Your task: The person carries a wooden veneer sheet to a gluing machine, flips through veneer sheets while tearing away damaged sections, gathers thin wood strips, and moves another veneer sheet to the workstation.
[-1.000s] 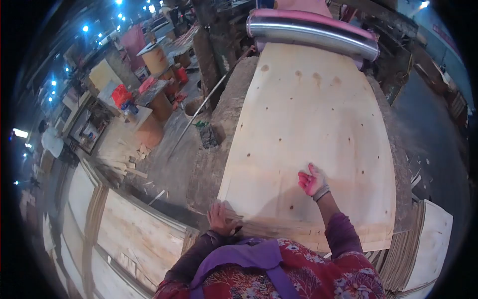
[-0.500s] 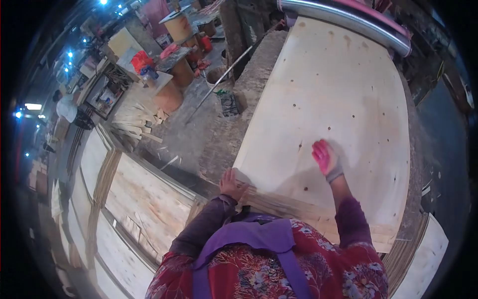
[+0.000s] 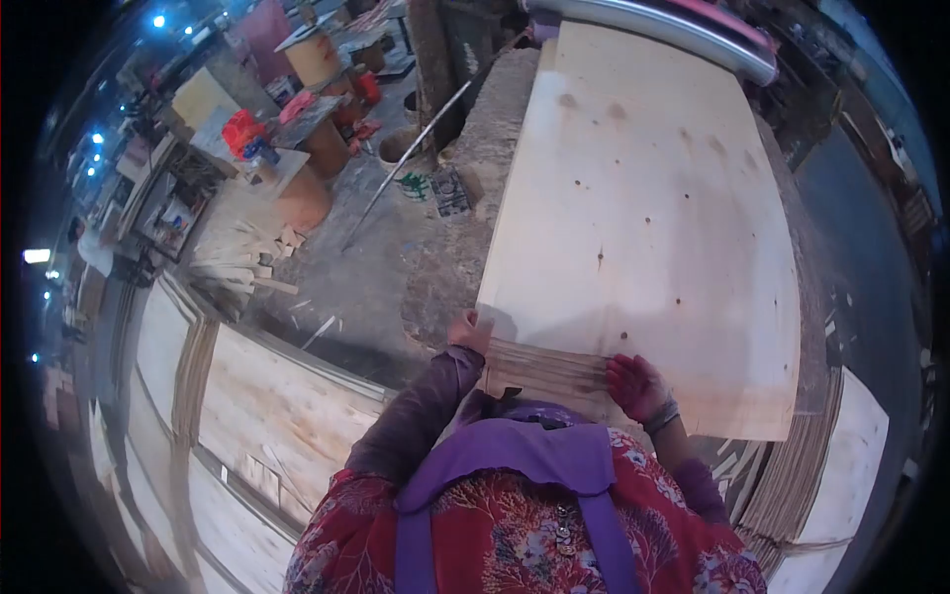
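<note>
A large pale wood veneer sheet (image 3: 633, 267) with knots and brown stains lies on top of a stack of sheets (image 3: 544, 368), whose layered near edge faces me. My left hand (image 3: 469, 333) is at the sheet's near left corner, its fingers curled over the edge. My right hand (image 3: 639, 389), in a pink-red palmed glove, rests against the near edge, right of the layered part, its fingers stretched out and not wrapped round anything. Past the sheet's far end is a shiny metal roller (image 3: 683, 38).
Stacked veneer sheets (image 3: 282, 396) stand on the left, with another stack (image 3: 831, 465) on the right. A long metal rod (image 3: 408, 163) leans beside a bucket (image 3: 398, 150). Wood offcuts (image 3: 233, 255) lie on the floor. Another person (image 3: 97, 247) is far left.
My right hand has come back from the middle of the sheet to its near edge. My left hand has stayed around the near left corner, its fingers now more curled. The view has shifted slightly.
</note>
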The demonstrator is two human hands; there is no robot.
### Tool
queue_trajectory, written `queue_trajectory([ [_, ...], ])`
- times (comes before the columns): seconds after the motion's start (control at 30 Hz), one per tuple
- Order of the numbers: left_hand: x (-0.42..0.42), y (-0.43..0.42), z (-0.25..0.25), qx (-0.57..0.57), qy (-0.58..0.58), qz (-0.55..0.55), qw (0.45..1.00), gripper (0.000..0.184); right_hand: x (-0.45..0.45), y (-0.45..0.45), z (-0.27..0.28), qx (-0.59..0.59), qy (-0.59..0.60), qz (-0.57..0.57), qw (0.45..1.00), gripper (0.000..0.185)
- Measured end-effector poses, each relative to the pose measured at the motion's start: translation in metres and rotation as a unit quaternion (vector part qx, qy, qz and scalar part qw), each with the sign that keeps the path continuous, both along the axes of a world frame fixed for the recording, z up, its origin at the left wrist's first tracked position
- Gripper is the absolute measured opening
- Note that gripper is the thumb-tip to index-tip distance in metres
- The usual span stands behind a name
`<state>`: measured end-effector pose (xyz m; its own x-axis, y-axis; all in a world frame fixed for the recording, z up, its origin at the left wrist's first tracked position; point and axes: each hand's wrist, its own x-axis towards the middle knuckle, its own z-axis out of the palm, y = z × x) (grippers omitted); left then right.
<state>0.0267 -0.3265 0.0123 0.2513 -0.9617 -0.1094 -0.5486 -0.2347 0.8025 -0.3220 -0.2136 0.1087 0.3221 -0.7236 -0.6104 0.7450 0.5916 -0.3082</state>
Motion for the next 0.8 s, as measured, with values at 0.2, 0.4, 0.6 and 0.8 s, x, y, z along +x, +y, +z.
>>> queue_trajectory([
  [0.2, 0.007, -0.028, 0.052, 0.035, 0.064, -0.035, 0.997, 0.025, 0.01, 0.006, 0.005, -0.007, 0.018, -0.029, 0.999, 0.035],
  [0.4, 0.008, -0.031, 0.115, -0.045, 0.311, -0.041, 0.948, 0.019, 0.012, 0.015, 0.01, -0.025, 0.008, 0.007, 1.0, 0.04],
  [0.6, 0.0, -0.023, 0.164, -0.097, 0.45, -0.053, 0.886, 0.019, 0.019, 0.009, 0.036, -0.076, -0.034, -0.047, 0.995, 0.045],
  [0.8, 0.023, -0.004, 0.102, -0.016, 0.365, 0.031, 0.93, 0.014, 0.003, -0.049, 0.029, -0.019, 0.049, -0.016, 0.999, 0.043],
])
